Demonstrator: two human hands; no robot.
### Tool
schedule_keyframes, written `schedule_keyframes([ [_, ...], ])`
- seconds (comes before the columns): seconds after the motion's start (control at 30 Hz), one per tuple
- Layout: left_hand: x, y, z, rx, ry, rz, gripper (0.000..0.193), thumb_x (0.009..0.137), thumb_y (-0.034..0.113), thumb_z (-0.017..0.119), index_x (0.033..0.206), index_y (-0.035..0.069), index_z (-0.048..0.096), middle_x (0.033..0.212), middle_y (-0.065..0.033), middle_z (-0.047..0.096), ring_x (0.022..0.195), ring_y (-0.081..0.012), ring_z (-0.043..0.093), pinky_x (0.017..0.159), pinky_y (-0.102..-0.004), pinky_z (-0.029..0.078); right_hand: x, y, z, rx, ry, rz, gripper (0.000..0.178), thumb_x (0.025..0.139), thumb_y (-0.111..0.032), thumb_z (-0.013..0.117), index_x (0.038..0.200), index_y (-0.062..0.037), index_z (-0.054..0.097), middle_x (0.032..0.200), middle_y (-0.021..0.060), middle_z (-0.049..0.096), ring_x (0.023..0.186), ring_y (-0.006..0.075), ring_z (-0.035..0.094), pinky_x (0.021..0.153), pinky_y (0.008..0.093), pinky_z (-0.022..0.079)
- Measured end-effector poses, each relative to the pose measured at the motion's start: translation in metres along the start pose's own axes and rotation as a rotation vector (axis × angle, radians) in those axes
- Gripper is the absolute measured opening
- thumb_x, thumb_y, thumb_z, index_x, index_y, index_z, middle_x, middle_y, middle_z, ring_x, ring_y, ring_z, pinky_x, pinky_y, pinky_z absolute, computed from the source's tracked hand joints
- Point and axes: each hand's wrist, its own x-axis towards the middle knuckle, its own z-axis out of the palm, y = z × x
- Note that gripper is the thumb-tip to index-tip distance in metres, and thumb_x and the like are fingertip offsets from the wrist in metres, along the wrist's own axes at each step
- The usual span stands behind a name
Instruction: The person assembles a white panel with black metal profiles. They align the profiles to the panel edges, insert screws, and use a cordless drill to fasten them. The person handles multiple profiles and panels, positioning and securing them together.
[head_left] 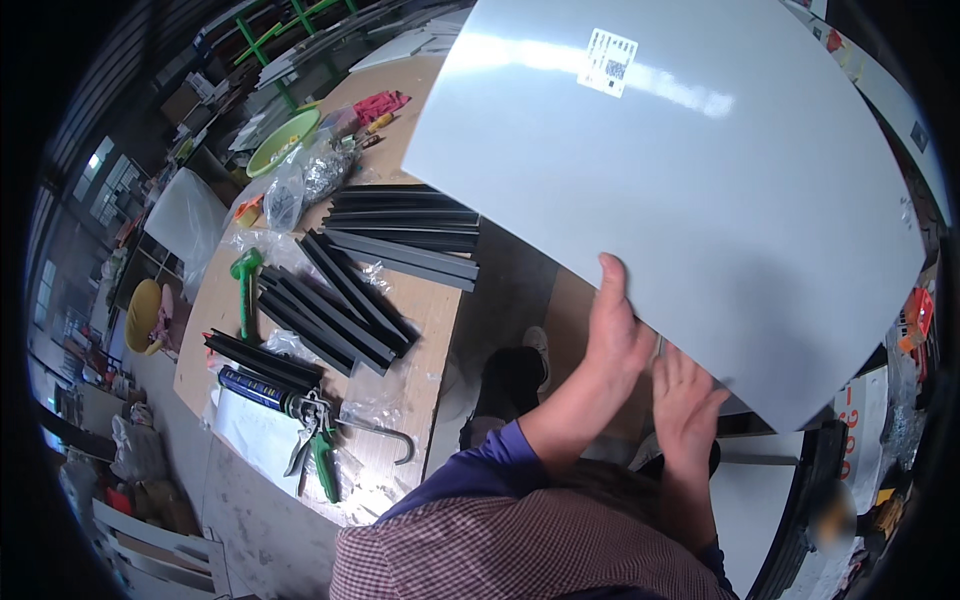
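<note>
A large glossy light-grey panel (640,190) with a white label (607,62) fills the upper right, tilted in front of me. My left hand (618,325) grips its near edge, thumb on the upper face and fingers hidden underneath. Just to the right, my right hand (688,405) is at the same edge, palm turned up and fingers stretched out against or beneath it; how firmly it bears the panel I cannot tell.
On the wooden table (400,440) at left lie black strips (330,310), a green-headed mallet (246,280), a caulking gun (315,435), plastic bags (325,165) and a green basin (283,142). A white board with a black edge (800,500) is at lower right. Shelving stands far left.
</note>
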Motion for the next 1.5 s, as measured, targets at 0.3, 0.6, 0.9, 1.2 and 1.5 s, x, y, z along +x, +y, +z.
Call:
schedule_keyframes([
  [0.3, -0.016, 0.086, -0.034, -0.142, -0.221, 0.042, 0.099, 0.072, 0.061, 0.074, 0.145, 0.007, 0.035, 0.148, -0.0113, 0.041, 0.136, -0.0295, 0.038, 0.114, -0.0479, 0.029, 0.036, -0.145, -0.046, -0.101, 0.383, -0.375, 0.042, 0.095, -0.021, 0.056, 0.129, 0.0045, 0.051, 0.128, 0.0148, 0.059, 0.119, 0.0267, 0.056, 0.104, 0.0407, 0.043],
  [0.6, -0.028, 0.07, -0.106, 0.338, -0.099, -0.264, 0.088, 0.086, 0.059, 0.062, 0.146, 0.002, 0.032, 0.142, -0.0158, 0.047, 0.127, -0.0306, 0.05, 0.105, -0.0443, 0.041, 0.026, -0.262, -0.088, -0.416, 0.219, -0.357, 0.037, 0.095, -0.022, 0.054, 0.12, 0.0053, 0.058, 0.117, 0.0172, 0.064, 0.11, 0.0276, 0.061, 0.1, 0.0416, 0.045],
  [0.9, -0.06, 0.026, -0.094, 0.092, 0.042, -0.256, 0.065, 0.094, 0.041, 0.06, 0.141, 0.001, 0.04, 0.138, -0.0131, 0.05, 0.127, -0.0296, 0.048, 0.108, -0.0439, 0.037, 0.049, -0.181, -0.028, -0.604, 0.563, -0.278, 0.062, 0.096, -0.039, 0.058, 0.137, 0.0037, 0.043, 0.13, 0.0162, 0.055, 0.119, 0.026, 0.054, 0.102, 0.0388, 0.043],
  [1.2, -0.07, 0.023, -0.099, 0.089, -0.007, -0.231, 0.062, 0.096, 0.041, 0.057, 0.142, 0.003, 0.04, 0.141, -0.0114, 0.048, 0.13, -0.0293, 0.045, 0.11, -0.0452, 0.034, 0.073, -0.154, 0.001, -0.888, 0.684, -0.192, 0.078, 0.091, -0.052, 0.061, 0.138, 0.0072, 0.04, 0.122, 0.0219, 0.056, 0.115, 0.0275, 0.055, 0.098, 0.0382, 0.044],
  [1.5, -0.072, 0.025, -0.101, 0.086, -0.031, -0.222, 0.068, 0.091, 0.04, 0.065, 0.14, 0.0, 0.041, 0.138, -0.0125, 0.051, 0.128, -0.0279, 0.047, 0.109, -0.0429, 0.036, 0.08, -0.151, -0.002, -0.835, 0.625, -0.216, 0.064, 0.093, -0.045, 0.06, 0.133, 0.0035, 0.047, 0.116, 0.017, 0.06, 0.109, 0.0234, 0.06, 0.094, 0.0363, 0.047],
])
